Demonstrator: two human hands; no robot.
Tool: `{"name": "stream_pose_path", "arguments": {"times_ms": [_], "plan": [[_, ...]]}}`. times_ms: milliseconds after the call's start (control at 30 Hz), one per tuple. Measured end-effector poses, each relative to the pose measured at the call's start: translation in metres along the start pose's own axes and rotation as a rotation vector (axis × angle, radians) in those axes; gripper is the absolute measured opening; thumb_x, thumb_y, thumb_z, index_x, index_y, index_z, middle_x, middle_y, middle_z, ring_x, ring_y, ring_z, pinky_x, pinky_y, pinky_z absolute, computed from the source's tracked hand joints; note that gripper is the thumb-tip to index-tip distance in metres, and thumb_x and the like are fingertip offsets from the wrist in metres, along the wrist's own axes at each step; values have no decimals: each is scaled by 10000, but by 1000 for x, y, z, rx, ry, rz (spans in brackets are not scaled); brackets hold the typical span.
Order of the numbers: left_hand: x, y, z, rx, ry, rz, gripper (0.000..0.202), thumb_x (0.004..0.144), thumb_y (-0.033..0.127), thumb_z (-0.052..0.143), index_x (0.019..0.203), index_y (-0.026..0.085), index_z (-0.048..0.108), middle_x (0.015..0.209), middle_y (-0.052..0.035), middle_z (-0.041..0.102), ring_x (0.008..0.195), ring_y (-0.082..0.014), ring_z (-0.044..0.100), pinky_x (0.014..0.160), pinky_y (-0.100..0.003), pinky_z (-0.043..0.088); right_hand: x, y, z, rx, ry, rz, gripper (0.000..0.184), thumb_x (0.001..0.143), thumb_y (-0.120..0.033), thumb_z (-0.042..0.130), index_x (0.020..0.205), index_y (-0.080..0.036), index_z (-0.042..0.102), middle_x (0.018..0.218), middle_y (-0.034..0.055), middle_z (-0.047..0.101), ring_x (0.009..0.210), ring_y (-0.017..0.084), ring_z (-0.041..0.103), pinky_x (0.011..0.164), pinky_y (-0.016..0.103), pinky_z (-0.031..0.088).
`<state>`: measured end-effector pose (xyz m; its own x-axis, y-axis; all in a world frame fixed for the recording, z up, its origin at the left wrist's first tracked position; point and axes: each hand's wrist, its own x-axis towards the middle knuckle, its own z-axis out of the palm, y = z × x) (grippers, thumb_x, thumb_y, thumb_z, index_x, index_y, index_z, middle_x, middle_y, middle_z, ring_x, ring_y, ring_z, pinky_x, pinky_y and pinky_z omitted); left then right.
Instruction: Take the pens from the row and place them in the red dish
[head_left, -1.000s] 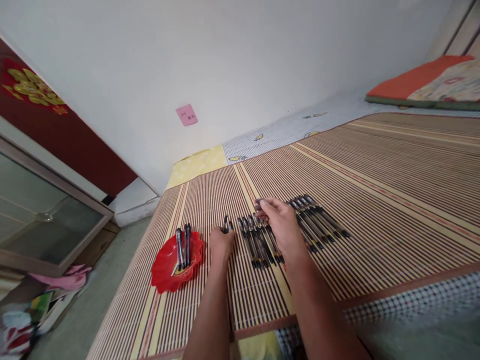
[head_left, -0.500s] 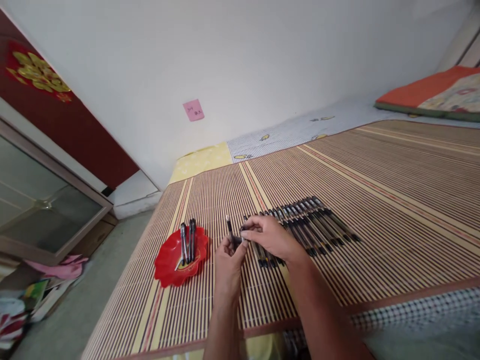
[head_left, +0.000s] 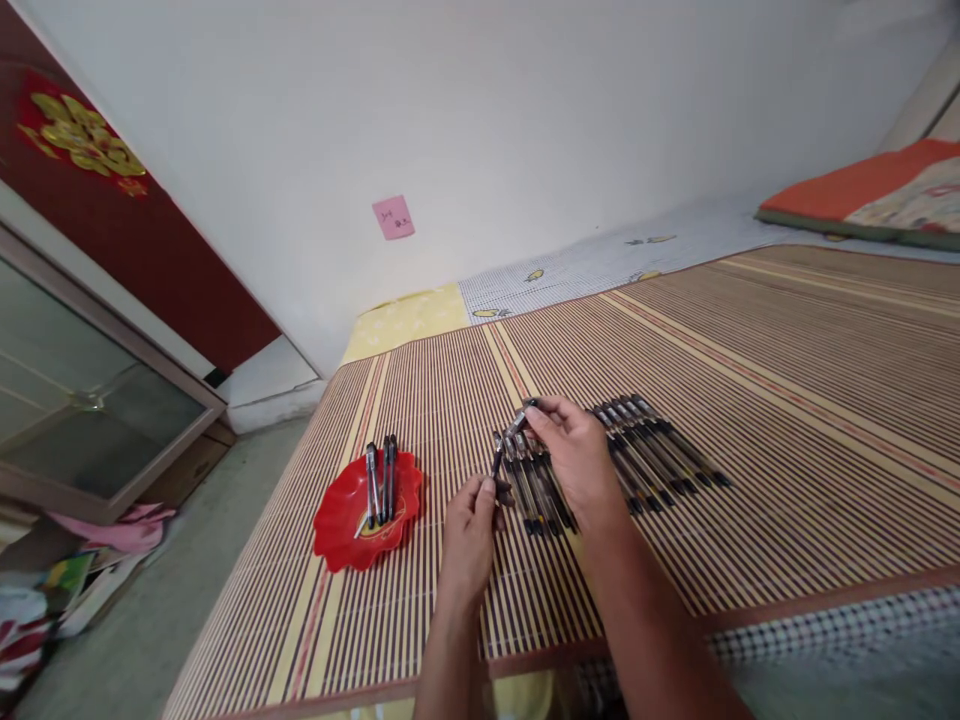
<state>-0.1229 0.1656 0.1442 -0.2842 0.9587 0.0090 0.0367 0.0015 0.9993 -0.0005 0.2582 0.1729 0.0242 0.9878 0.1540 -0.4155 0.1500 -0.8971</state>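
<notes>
My left hand (head_left: 469, 525) pinches a black pen (head_left: 497, 460) that points up and away from me, its lower part hidden by the fingers. My right hand (head_left: 576, 455) is closed on a dark pen cap (head_left: 519, 420), tilted just above the pen's upper end. Whether cap and pen touch, I cannot tell. Beneath and beyond my right hand lies a row of capped black pens (head_left: 660, 455), side by side; the hand hides its middle. To the left, a red scalloped plate (head_left: 337, 520) holds several more pens (head_left: 381, 485).
The pens and plate are on a striped bamboo mat (head_left: 420, 400) over a bed. A folded orange quilt (head_left: 862, 185) lies at the far right. A white wall (head_left: 525, 130) rises behind, bearing a pink note (head_left: 394, 217). A glass-fronted cabinet (head_left: 97, 390) stands left.
My right hand has moved up and away with the cap, from beside the left fingers. The pen in my left hand has shifted right and now leans right toward the cap.
</notes>
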Motion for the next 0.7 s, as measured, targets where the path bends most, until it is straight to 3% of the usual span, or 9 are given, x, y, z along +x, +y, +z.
{"name": "stream_pose_path", "arguments": {"times_ms": [300,500,700], "plan": [[0,-1,0,52,-32,40,327,918,466,563,756,183,583,680,22,501,616,-115,419,581,-222,348,-5,-4,-1,-138,-155,19,301,743,-413,737,903,-163,690,819,34,689,755,166,635,712,286,509],[0,-1,1,-34,-20,45,234,839,396,675,908,180,619,785,-12,603,659,-116,505,611,-218,400,-3,-2,-2,-198,-196,27,284,760,-407,703,907,-166,678,830,35,690,748,166,628,703,288,499],[0,-2,2,-119,19,27,273,797,407,723,877,188,583,739,9,580,641,-107,512,602,-207,408,-4,-1,-2,-261,-303,65,251,776,-394,657,879,-165,664,794,17,662,737,155,616,696,278,484]]}}
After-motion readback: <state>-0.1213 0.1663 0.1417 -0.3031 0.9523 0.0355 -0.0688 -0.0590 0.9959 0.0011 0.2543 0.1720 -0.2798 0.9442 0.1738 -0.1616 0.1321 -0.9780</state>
